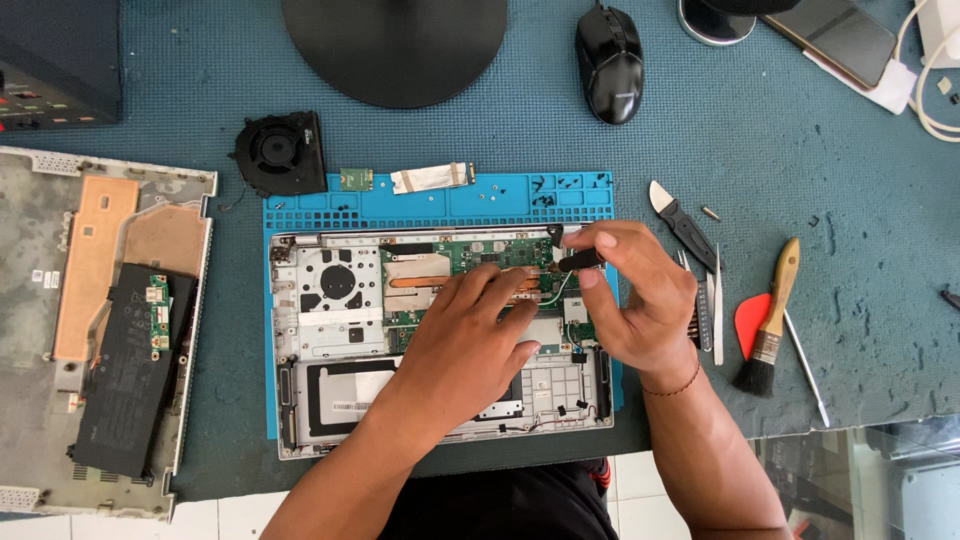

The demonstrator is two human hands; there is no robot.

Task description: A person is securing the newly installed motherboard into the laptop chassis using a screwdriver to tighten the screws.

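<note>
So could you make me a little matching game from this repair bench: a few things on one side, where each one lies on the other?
Things:
1. cooling fan
2. computer mouse
3. paintbrush
4. battery

Places:
A. in the removed laptop cover at far left
B. right of the orange pick
C. above the blue mat's top left corner
D. at the top, right of the round black stand base

Pairs: 1-C, 2-D, 3-B, 4-A
</note>
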